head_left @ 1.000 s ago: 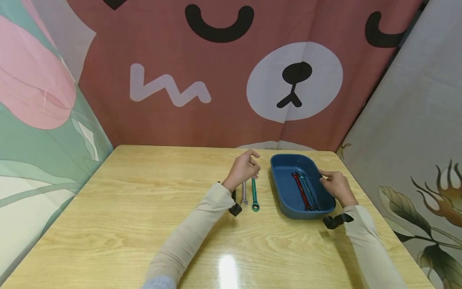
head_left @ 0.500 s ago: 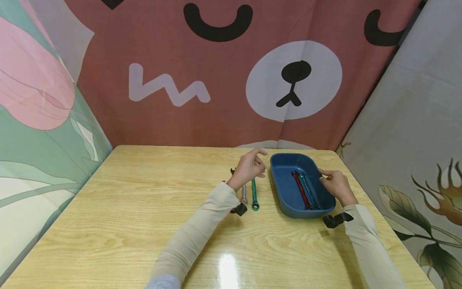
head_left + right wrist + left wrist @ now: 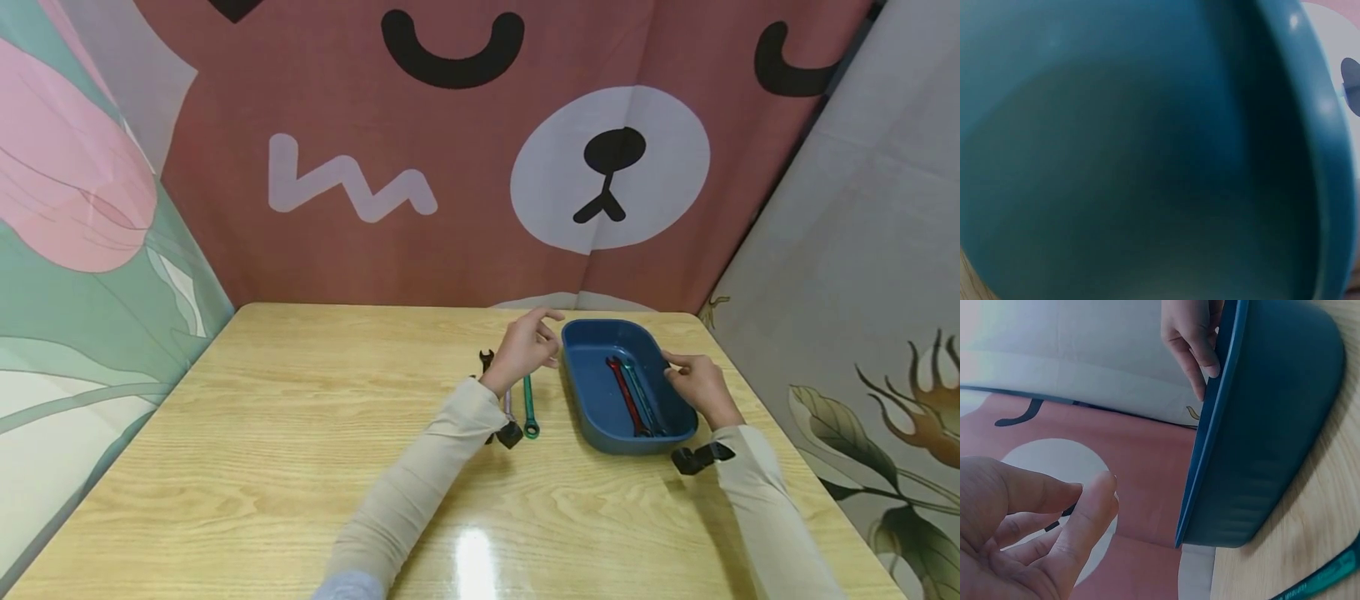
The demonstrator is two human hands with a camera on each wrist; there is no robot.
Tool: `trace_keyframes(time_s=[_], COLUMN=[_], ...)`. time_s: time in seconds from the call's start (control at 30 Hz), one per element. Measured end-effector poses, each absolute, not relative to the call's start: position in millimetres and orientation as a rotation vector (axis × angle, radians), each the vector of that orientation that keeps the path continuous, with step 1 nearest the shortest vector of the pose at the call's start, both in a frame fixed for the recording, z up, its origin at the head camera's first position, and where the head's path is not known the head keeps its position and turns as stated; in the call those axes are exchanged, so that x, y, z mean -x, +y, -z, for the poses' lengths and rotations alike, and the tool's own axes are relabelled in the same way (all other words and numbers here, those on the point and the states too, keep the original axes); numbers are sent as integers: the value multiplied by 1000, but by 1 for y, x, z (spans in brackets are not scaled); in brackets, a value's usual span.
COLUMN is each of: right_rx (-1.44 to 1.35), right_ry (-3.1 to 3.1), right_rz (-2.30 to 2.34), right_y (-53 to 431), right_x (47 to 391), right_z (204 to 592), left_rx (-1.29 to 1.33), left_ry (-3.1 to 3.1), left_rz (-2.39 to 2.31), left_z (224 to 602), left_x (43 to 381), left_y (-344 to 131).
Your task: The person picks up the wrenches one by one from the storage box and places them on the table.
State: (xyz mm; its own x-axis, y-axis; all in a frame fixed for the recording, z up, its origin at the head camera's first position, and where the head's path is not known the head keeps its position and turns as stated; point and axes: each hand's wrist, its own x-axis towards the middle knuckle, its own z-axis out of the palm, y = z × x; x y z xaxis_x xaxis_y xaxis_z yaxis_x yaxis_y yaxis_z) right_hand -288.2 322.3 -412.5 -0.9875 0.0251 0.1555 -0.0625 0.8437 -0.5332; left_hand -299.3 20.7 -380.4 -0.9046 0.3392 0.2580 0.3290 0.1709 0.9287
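A blue plastic bin stands on the right of the table, with a red wrench and a teal wrench lying side by side in it. My right hand pinches its right rim. Loosely bent and holding nothing, the fingers of my left hand hover beside the bin's left rim; the left wrist view shows a gap between hand and bin. Below the left hand lie a green wrench, a silver wrench and a black wrench, the latter two partly hidden by the arm.
The wooden table ends at a hanging cloth printed with a bear face. Another patterned cloth hangs along the right side. Bin wall fills most of the right wrist view.
My left hand has moved right, towards the bin, uncovering the upper end of the black wrench. The right hand and the bin have stayed in place.
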Motion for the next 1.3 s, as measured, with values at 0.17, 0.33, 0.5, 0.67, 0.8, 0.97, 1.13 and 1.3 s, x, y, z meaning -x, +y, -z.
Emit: trace_keyframes(time_s=[0.17,0.33,0.5,0.67,0.8,0.97,1.13,1.3], right_rx=[-49,-71,-70,-70,-70,-77,-87,-79], right_ry=[-2851,-2836,-2841,-2844,-2841,-2826,-2819,-2823], right_rz=[-842,-834,-847,-834,-824,-837,-840,-862], right_y=[322,321,321,323,324,324,325,325], right_x=[288,288,288,288,289,290,290,290], right_z=[414,414,414,414,414,415,416,415], left_rx=[-727,-747,-732,-720,-719,-716,-706,-726], left_ry=[2348,2326,2300,2294,2297,2279,2267,2251], left_rz=[-1928,-1953,-1953,-1955,-1960,-1961,-1973,-1986], left_z=[382,384,384,383,383,382,384,384], left_x=[302,304,304,304,304,304,305,304], left_y=[25,27,30,34,38,44,50,55])
